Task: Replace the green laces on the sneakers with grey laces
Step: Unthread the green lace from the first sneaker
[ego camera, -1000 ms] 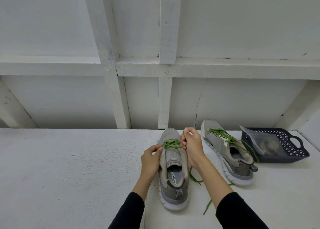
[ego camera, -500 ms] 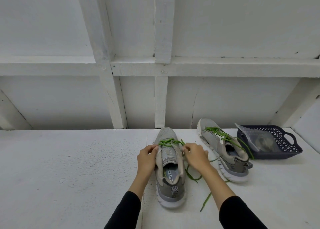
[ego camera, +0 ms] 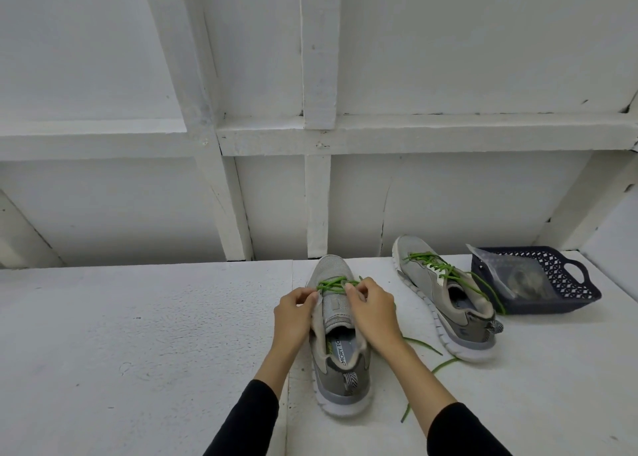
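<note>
Both hands work the near shoe (ego camera: pixel 340 335): left hand (ego camera: pixel 293 314) and right hand (ego camera: pixel 371 312) pinch its green lace (ego camera: pixel 333 283), apparently unthreading the last eyelets.

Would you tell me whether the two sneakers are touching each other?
Apart. The head view shows bare white tabletop between the near sneaker and the far sneaker.

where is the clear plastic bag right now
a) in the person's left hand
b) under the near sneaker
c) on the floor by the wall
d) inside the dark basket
d: the clear plastic bag sits in the dark basket at the right, past the far sneaker.
</note>
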